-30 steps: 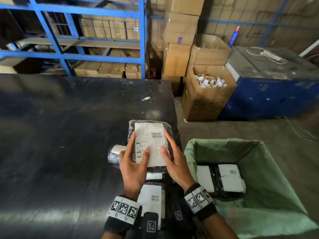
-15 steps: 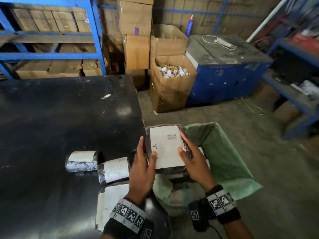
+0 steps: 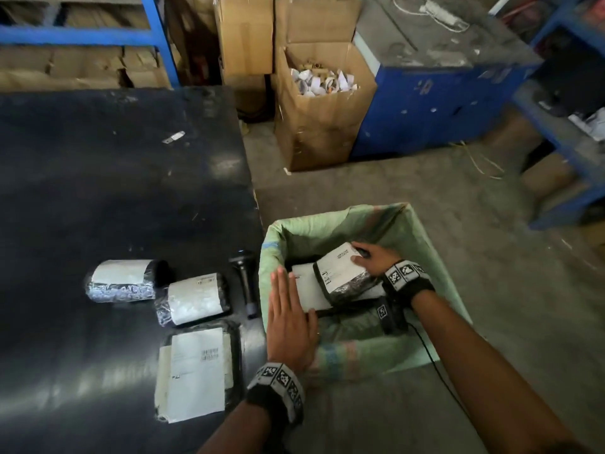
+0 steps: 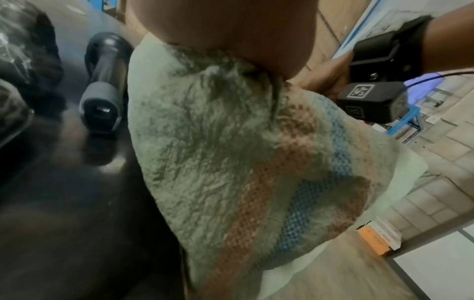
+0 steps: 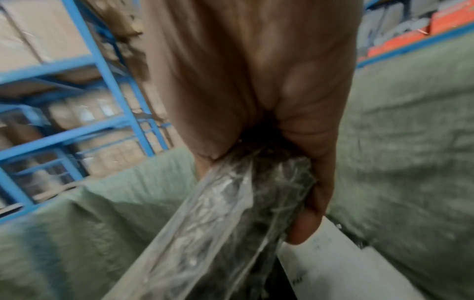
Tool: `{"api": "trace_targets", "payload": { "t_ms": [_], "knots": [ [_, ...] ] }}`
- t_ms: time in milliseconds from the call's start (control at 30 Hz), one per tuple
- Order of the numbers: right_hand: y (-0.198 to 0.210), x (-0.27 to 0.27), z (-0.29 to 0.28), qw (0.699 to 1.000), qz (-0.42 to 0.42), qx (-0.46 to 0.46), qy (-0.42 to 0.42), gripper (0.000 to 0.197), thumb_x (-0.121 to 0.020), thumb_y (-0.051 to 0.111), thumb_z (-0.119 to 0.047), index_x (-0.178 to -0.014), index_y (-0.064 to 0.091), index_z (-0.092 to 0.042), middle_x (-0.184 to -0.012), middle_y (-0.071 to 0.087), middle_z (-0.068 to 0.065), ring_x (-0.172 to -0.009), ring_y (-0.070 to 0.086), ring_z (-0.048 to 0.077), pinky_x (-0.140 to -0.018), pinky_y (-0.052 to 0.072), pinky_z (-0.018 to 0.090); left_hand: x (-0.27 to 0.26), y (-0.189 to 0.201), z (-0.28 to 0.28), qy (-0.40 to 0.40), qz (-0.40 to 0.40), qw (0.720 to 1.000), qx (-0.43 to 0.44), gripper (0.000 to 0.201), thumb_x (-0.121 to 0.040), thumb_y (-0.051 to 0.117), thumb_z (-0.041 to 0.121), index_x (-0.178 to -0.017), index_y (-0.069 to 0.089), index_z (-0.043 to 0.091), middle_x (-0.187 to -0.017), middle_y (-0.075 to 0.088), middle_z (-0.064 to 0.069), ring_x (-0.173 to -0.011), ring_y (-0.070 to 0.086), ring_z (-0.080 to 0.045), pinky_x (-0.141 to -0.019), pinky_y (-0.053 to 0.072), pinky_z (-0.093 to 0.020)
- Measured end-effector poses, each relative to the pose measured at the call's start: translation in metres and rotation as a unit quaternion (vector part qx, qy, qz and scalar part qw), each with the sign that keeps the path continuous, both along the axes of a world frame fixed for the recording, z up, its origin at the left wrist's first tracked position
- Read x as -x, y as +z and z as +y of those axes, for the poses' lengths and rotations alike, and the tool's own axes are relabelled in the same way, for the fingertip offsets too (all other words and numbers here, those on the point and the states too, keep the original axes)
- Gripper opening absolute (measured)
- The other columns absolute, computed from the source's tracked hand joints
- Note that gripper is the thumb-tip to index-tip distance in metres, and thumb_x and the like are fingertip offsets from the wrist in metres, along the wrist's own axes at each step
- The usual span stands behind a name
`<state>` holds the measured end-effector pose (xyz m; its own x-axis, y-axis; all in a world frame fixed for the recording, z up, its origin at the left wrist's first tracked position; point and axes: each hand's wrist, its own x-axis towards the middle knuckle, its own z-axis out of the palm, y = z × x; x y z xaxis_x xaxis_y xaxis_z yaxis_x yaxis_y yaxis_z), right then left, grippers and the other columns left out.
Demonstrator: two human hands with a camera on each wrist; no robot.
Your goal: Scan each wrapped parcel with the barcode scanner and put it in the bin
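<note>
From above, the right hand (image 3: 373,258) holds a wrapped parcel (image 3: 343,273) inside the green bin (image 3: 435,257), tilted on a flat white parcel (image 3: 306,288) that lies there. Only the right wrist view shows the grip: the thumb (image 5: 307,227) and palm clamp the crinkled plastic edge. The left hand (image 3: 289,317) is flat, fingers straight and together, over the bin's near-left rim. The left wrist view shows the barcode scanner (image 4: 102,89) lying at the tabletop's right edge, just beside the bin. Three more parcels (image 3: 196,298) lie near that edge
</note>
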<state>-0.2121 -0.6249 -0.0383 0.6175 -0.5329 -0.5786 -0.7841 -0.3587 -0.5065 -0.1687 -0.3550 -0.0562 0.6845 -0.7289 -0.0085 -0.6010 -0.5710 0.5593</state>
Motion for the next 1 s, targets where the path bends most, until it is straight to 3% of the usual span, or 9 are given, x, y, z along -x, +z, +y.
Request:
{"api": "trace_targets", "payload": {
  "t_ms": [67,200,400,500,667,733,800,867,1000],
  "knots": [
    [-0.023,-0.01,-0.003,0.999,-0.007,-0.029,-0.019,0.057,-0.094,0.063,-0.028,-0.147,0.045,-0.018,-0.148,0.049,0.006,-0.136,0.048,0.024,-0.115,0.035,0.031,-0.001,0.001,0.0,0.003,0.008,1.0,-0.002,0.078,-0.096,0.048,0.025,-0.159,0.008,0.002,-0.168,-0.009,-0.015,-0.156,-0.011,-0.028,-0.127,0.008,-0.043],
    [-0.056,-0.021,0.01,0.995,-0.036,-0.077,-0.058,0.055,-0.097,0.06,-0.022,-0.149,0.043,-0.014,-0.147,0.049,0.008,-0.139,0.043,0.022,-0.106,0.029,0.019,-0.002,0.001,0.001,0.003,0.034,0.999,-0.013,0.077,-0.094,0.046,0.024,-0.159,0.011,0.003,-0.168,-0.014,-0.014,-0.155,-0.014,-0.027,-0.127,0.01,-0.044],
    [-0.116,-0.026,0.045,0.991,-0.064,-0.086,-0.082,0.059,-0.096,0.06,-0.027,-0.151,0.037,-0.027,-0.156,0.038,0.004,-0.144,0.036,0.024,-0.114,0.032,0.03,-0.007,-0.006,0.001,0.004,0.05,0.999,-0.001,0.077,-0.093,0.049,0.021,-0.159,0.014,0.004,-0.168,-0.017,-0.01,-0.155,-0.015,-0.025,-0.126,0.012,-0.045],
    [-0.133,-0.028,0.052,0.999,0.033,-0.036,-0.02,0.069,-0.096,0.051,-0.046,-0.154,0.014,-0.046,-0.165,0.014,0.007,-0.149,0.026,0.033,-0.118,0.03,0.046,-0.011,-0.011,0.001,0.003,0.034,0.999,-0.007,0.074,-0.094,0.048,0.022,-0.159,0.018,0.004,-0.168,-0.014,-0.012,-0.156,-0.013,-0.027,-0.126,0.013,-0.046],
    [-0.127,-0.031,0.044,0.985,0.154,0.005,0.079,0.071,-0.101,0.042,-0.046,-0.155,-0.004,-0.042,-0.167,0.002,0.009,-0.149,0.017,0.04,-0.119,0.022,0.047,-0.01,-0.009,-0.002,0.009,0.032,0.999,0.005,0.073,-0.092,0.048,0.022,-0.157,0.023,0.003,-0.168,-0.01,-0.014,-0.156,-0.011,-0.028,-0.126,0.015,-0.047],
    [-0.114,-0.033,0.043,0.982,0.163,0.009,0.099,0.069,-0.101,0.042,-0.044,-0.157,0.003,-0.036,-0.166,0.008,0.008,-0.148,0.024,0.037,-0.119,0.025,0.043,-0.012,-0.008,-0.001,0.005,0.026,1.0,0.002,0.074,-0.091,0.048,0.025,-0.157,0.024,0.003,-0.168,-0.01,-0.015,-0.156,-0.011,-0.028,-0.126,0.015,-0.047],
    [-0.093,-0.04,0.041,0.985,0.153,0.035,0.07,0.057,-0.101,0.044,-0.042,-0.154,0.029,-0.031,-0.161,0.03,0.01,-0.142,0.037,0.035,-0.117,0.029,0.041,-0.015,-0.006,0.0,-0.004,0.03,0.999,-0.009,0.076,-0.09,0.049,0.029,-0.158,0.023,0.005,-0.168,-0.012,-0.015,-0.155,-0.014,-0.028,-0.126,0.014,-0.047],
    [-0.061,-0.052,0.041,0.991,0.112,0.067,0.025,0.043,-0.099,0.047,-0.039,-0.139,0.056,-0.026,-0.147,0.052,0.011,-0.131,0.05,0.035,-0.111,0.037,0.039,-0.019,-0.005,0.003,-0.019,0.05,0.998,-0.013,0.08,-0.09,0.05,0.035,-0.159,0.018,0.01,-0.168,-0.015,-0.012,-0.155,-0.015,-0.026,-0.127,0.011,-0.045],
    [0.005,-0.073,0.067,0.992,-0.046,0.113,-0.037,0.041,-0.092,0.051,-0.041,-0.125,0.065,-0.022,-0.122,0.071,0.005,-0.114,0.064,0.027,-0.101,0.049,0.039,-0.041,0.007,0.035,-0.037,0.14,0.987,0.074,0.078,-0.091,0.051,0.035,-0.16,0.018,0.02,-0.169,0.011,-0.003,-0.156,0.009,-0.019,-0.123,0.024,-0.047]
  ]
}}
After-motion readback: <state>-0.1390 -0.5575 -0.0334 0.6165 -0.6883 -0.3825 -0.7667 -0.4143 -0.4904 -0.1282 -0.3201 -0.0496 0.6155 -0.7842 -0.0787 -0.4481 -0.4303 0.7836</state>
